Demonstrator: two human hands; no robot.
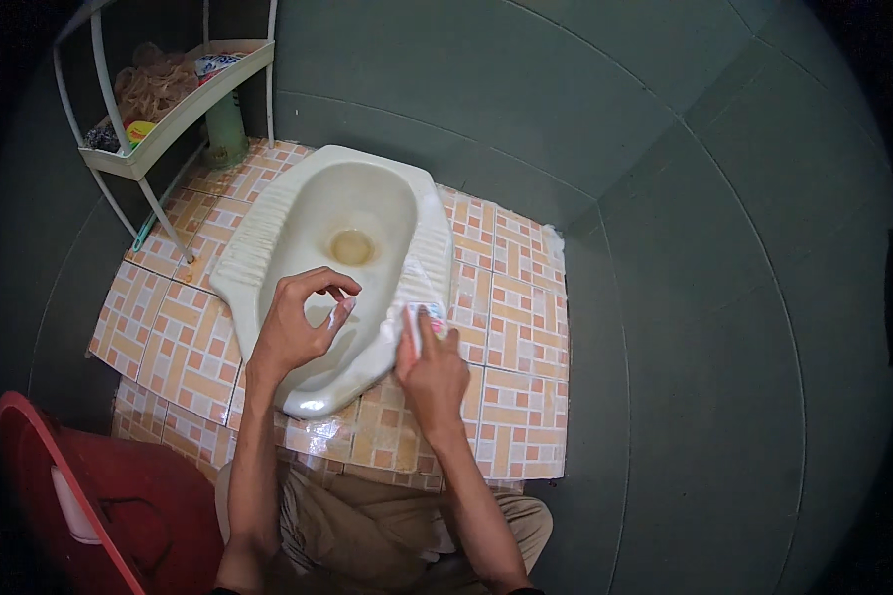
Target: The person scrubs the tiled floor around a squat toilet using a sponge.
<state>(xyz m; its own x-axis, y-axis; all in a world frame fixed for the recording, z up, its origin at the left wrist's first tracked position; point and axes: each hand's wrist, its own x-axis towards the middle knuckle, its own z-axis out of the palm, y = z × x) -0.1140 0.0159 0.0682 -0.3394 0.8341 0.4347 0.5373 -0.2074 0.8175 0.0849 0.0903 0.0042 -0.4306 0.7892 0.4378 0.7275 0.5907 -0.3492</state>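
Observation:
A white squat toilet (312, 405) is set in the tiled platform, with ribbed footrests on both sides and yellowish water at the bottom of its bowl. Over the near left part of the bowl hovers my left hand (298, 322), its fingers curved and apart from the thumb. A whitish smear shows on that thumb. My right hand (435, 382) presses a small white item with pink and blue print (427, 313) against the right footrest. My fingers cover much of this item, so its exact kind is unclear. Whitish wet streaks lie on the footrest just beyond it.
A white rack (193, 102) holding crumpled bags and packets stands at the back left, with a green container (226, 129) behind it. At the lower left is a large red bucket (159, 486). Dark green walls (466, 109) rise behind and on the right.

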